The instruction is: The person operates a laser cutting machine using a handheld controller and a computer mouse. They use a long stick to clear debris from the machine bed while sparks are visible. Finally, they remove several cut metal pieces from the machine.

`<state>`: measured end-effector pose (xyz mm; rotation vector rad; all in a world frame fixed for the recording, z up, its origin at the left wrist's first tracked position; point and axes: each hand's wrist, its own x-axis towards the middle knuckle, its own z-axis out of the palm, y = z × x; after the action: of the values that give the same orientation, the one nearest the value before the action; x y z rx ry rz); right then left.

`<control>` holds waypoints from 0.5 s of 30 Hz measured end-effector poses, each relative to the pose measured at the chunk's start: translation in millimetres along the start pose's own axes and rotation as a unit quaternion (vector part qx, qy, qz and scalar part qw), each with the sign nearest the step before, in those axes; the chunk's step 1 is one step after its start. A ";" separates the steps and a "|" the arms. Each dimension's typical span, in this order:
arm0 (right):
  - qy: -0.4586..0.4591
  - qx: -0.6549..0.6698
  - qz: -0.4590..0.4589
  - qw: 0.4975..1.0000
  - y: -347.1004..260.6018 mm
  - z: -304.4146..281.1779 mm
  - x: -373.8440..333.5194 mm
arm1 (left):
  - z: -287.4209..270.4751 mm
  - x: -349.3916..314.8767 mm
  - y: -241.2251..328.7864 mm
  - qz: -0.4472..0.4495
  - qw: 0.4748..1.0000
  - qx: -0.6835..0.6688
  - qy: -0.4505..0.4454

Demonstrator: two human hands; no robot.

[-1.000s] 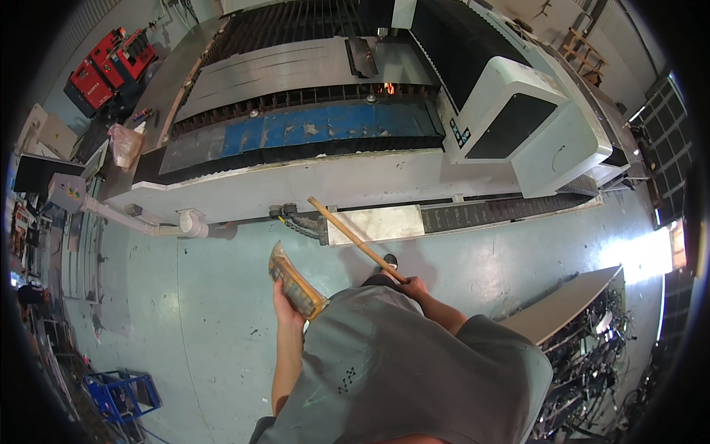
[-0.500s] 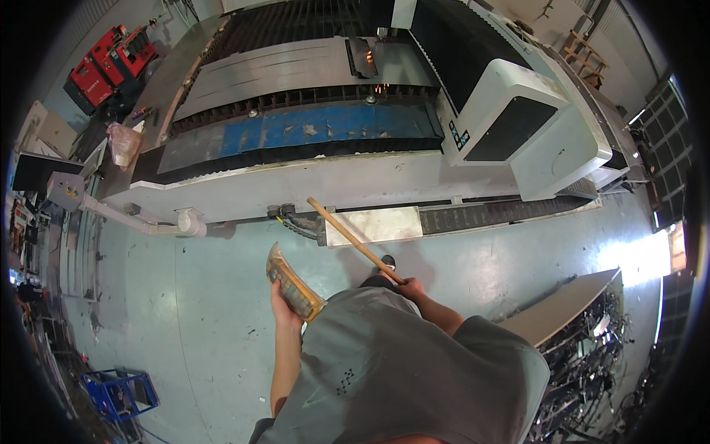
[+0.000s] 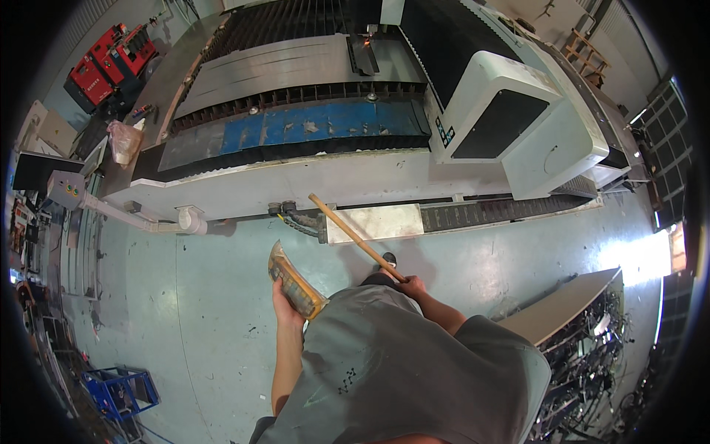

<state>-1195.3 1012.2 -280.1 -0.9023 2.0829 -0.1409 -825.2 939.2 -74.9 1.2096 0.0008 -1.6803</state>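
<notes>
Wooden stick [image 3: 355, 238] held slantwise in front of the body, far end up and to the left; far end overlaps the front of a white machine [image 3: 296, 181] in view, contact cannot be told. Near end gripped by the right hand [image 3: 413, 286], fingers closed around it close to the waist, presumably so that the length is steadied against the body. An amber-edged piece [image 3: 296, 288], long, curved and greyish inside, is clasped along its outer side by the left hand [image 3: 287, 307], thumb laid over the edge; lower end brought up to the grey shirt [image 3: 421, 362], perhaps for support. Exact nature of the piece cannot be told. Both are held over the pale floor [image 3: 222, 303], well apart from each other. Beyond, a metal sheet [image 3: 274, 70] is borne on the machine's slatted bed, the slats likely meant to carry it with little contact; a small orange glow is seen by its far right part. At right, a board [image 3: 569, 303] is stood beside heaped scrap [image 3: 592, 359].
</notes>
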 end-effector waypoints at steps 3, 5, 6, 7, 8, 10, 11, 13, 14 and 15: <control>-0.002 0.001 -0.012 1.000 0.1 -0.5 -0.8 | -1.5 1.9 -0.3 -0.001 1.000 0.001 0.000; 0.001 0.016 -0.025 1.000 -1.4 -1.1 -1.8 | -3.0 3.4 -0.7 0.000 1.000 0.000 -0.003; 0.004 0.021 -0.033 0.999 -3.6 -1.4 -2.2 | -3.6 4.7 -0.1 -0.004 1.000 -0.001 -0.005; 0.008 0.031 -0.043 0.999 -6.8 -1.5 -2.6 | -4.2 6.5 0.9 -0.005 1.000 -0.001 -0.007; 0.013 0.040 -0.056 0.998 -11.8 -1.7 -2.7 | -4.5 8.5 2.1 -0.002 1.000 -0.002 -0.013; 0.019 0.061 -0.071 0.995 -22.9 -4.2 -5.1 | -4.9 12.3 4.9 -0.008 1.000 -0.005 -0.014; 0.020 0.074 -0.075 0.994 -30.0 -7.0 -6.3 | -4.4 13.5 6.2 -0.007 1.000 -0.007 -0.017; 0.035 0.096 -0.086 0.991 -48.2 -12.7 -10.0 | -5.0 17.0 10.5 -0.006 1.000 0.003 -0.006; 0.048 0.104 -0.094 0.989 -57.3 -17.7 -12.6 | -5.2 18.0 11.5 0.000 1.000 0.007 -0.003; 0.062 0.115 -0.109 0.985 -67.5 -23.7 -14.6 | -5.8 18.8 12.2 -0.005 1.000 0.008 -0.001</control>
<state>-1169.9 967.1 -228.6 -0.9960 2.0238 -0.5539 -812.0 922.9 -84.7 1.2209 -0.0073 -1.6933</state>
